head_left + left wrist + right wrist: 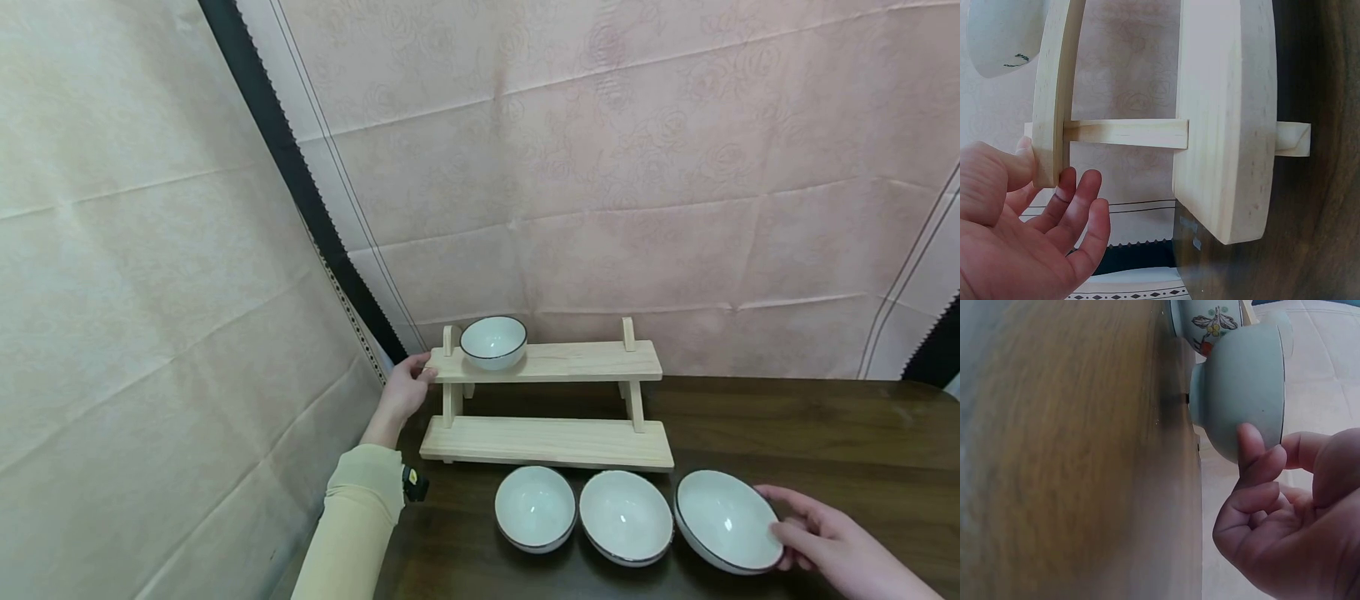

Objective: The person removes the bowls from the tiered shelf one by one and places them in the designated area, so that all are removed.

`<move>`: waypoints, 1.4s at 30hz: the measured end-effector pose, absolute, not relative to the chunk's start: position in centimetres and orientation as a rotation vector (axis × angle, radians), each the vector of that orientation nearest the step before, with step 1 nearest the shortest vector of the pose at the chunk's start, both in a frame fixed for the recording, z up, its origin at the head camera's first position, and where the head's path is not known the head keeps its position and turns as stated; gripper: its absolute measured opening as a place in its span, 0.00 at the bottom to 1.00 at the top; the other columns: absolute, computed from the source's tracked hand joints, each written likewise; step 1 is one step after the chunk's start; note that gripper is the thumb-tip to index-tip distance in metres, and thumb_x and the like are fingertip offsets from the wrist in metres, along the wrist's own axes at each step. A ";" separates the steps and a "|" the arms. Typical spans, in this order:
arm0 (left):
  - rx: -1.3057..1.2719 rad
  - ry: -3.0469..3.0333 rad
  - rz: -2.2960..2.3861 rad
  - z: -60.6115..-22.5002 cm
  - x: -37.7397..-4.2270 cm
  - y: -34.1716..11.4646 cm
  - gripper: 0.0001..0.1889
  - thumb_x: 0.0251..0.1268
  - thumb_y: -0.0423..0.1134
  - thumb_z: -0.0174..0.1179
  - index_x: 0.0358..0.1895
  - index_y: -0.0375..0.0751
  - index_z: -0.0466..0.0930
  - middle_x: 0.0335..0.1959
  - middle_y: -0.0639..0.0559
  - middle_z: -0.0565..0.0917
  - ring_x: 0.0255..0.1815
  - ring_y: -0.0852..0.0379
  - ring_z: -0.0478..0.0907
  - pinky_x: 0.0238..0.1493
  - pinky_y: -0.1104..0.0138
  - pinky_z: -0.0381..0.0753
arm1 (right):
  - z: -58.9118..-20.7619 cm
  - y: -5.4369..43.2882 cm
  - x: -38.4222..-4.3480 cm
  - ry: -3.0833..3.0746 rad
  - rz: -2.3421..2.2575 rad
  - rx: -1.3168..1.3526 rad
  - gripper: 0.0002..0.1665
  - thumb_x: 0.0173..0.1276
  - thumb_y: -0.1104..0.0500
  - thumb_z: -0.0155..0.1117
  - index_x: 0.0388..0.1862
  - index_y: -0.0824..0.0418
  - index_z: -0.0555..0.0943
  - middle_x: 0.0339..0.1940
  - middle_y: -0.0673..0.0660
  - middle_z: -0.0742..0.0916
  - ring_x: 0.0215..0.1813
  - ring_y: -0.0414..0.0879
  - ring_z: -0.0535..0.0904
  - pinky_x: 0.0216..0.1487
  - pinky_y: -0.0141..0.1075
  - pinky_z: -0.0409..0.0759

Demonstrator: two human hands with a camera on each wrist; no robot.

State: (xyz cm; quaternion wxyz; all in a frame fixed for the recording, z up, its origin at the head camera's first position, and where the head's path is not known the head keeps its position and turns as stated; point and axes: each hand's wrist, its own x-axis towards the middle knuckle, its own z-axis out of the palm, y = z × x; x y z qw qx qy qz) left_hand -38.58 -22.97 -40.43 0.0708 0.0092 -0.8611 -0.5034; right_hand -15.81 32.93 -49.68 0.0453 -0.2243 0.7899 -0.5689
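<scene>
A light wooden two-tier shelf (547, 442) stands on the dark table. My left hand (406, 390) grips the left end of its upper board (1054, 94), thumb on one face and fingers around the other side. On that board, near its left end, sits a small white bowl (493, 340) with a dark rim. In front of the shelf, my right hand (813, 533) pinches the rim of the rightmost bowl (726, 518), thumb at the edge and fingers against the outer wall. The right wrist view shows this bowl's plain pale outside (1244, 394) tilted sideways by the camera.
Two more white bowls, a left one (535, 507) and a middle one (626, 515), stand in a row beside the held bowl. Patterned cloth (637, 183) hangs behind the table (787, 433), and another cloth (187, 333) closes off the left side.
</scene>
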 end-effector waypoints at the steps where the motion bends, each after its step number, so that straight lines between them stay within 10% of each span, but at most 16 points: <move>1: 0.027 -2.589 -1.514 -40.4 -38.6 -23.0 0.24 0.86 0.38 0.55 0.79 0.39 0.70 0.62 0.35 0.79 0.63 0.33 0.79 0.62 0.47 0.78 | -49.7 32.9 -15.8 2.410 -1.740 -0.706 0.51 0.83 0.76 0.45 0.65 0.11 0.69 0.27 0.52 0.85 0.29 0.46 0.79 0.26 0.36 0.73; 13: 0.031 -2.591 -1.518 -40.5 -38.6 -23.0 0.25 0.86 0.38 0.55 0.80 0.40 0.70 0.62 0.35 0.79 0.63 0.34 0.79 0.60 0.48 0.78 | -49.9 33.6 -16.1 2.399 -1.668 -0.735 0.49 0.83 0.75 0.47 0.66 0.12 0.69 0.27 0.52 0.85 0.29 0.48 0.79 0.27 0.37 0.74; 16: 0.030 -2.593 -1.516 -40.5 -38.6 -23.0 0.25 0.87 0.38 0.54 0.80 0.40 0.70 0.62 0.35 0.79 0.63 0.34 0.79 0.61 0.48 0.78 | -49.4 33.7 -16.1 2.370 -1.612 -0.570 0.30 0.85 0.70 0.48 0.77 0.46 0.75 0.28 0.52 0.85 0.30 0.47 0.79 0.29 0.36 0.75; 19: 0.027 -2.592 -1.517 -40.5 -38.6 -23.0 0.24 0.87 0.38 0.54 0.80 0.40 0.70 0.62 0.35 0.78 0.64 0.33 0.79 0.61 0.47 0.78 | -48.9 33.6 -16.2 2.357 -1.543 -0.425 0.28 0.87 0.66 0.48 0.75 0.84 0.58 0.31 0.53 0.85 0.31 0.47 0.79 0.32 0.35 0.77; 22: 0.028 -2.591 -1.516 -40.5 -38.6 -23.0 0.24 0.87 0.38 0.54 0.80 0.40 0.70 0.63 0.35 0.78 0.64 0.33 0.79 0.62 0.47 0.78 | -48.8 33.6 -16.3 2.354 -1.527 -0.409 0.32 0.87 0.65 0.47 0.71 0.90 0.49 0.32 0.53 0.85 0.31 0.47 0.78 0.32 0.35 0.77; 26: 0.032 -2.590 -1.520 -40.5 -38.5 -23.0 0.25 0.87 0.38 0.54 0.80 0.40 0.69 0.63 0.35 0.78 0.64 0.33 0.78 0.63 0.47 0.78 | -49.4 33.9 -16.3 2.352 -1.578 -0.498 0.22 0.87 0.67 0.47 0.75 0.65 0.72 0.31 0.52 0.85 0.31 0.48 0.79 0.31 0.35 0.75; 31: 0.029 -2.586 -1.522 -40.5 -38.6 -23.0 0.24 0.87 0.38 0.54 0.80 0.40 0.70 0.62 0.35 0.78 0.64 0.33 0.79 0.62 0.47 0.78 | -49.5 33.8 -16.2 2.354 -1.600 -0.502 0.32 0.87 0.67 0.47 0.68 0.29 0.77 0.31 0.51 0.85 0.31 0.48 0.79 0.31 0.35 0.75; 33: 0.030 -2.585 -1.520 -40.5 -38.6 -23.0 0.24 0.87 0.38 0.54 0.79 0.40 0.70 0.62 0.35 0.79 0.63 0.33 0.79 0.62 0.47 0.78 | -49.2 33.6 -16.2 2.367 -1.579 -0.471 0.23 0.88 0.66 0.47 0.75 0.57 0.76 0.31 0.52 0.85 0.31 0.47 0.79 0.31 0.35 0.76; 37: 0.037 -2.583 -1.522 -40.6 -38.7 -23.0 0.24 0.86 0.38 0.55 0.79 0.40 0.71 0.62 0.35 0.79 0.63 0.33 0.79 0.62 0.48 0.78 | -49.1 33.6 -16.2 2.340 -1.592 -0.446 0.23 0.88 0.65 0.47 0.75 0.57 0.76 0.32 0.53 0.85 0.32 0.48 0.80 0.31 0.35 0.76; 42: 0.040 -2.586 -1.515 -40.6 -38.8 -23.0 0.24 0.86 0.38 0.54 0.79 0.39 0.70 0.61 0.35 0.79 0.62 0.34 0.80 0.62 0.48 0.79 | -49.3 33.9 -16.0 2.277 -1.639 -0.478 0.41 0.88 0.65 0.45 0.59 0.08 0.71 0.32 0.52 0.85 0.31 0.50 0.79 0.29 0.36 0.75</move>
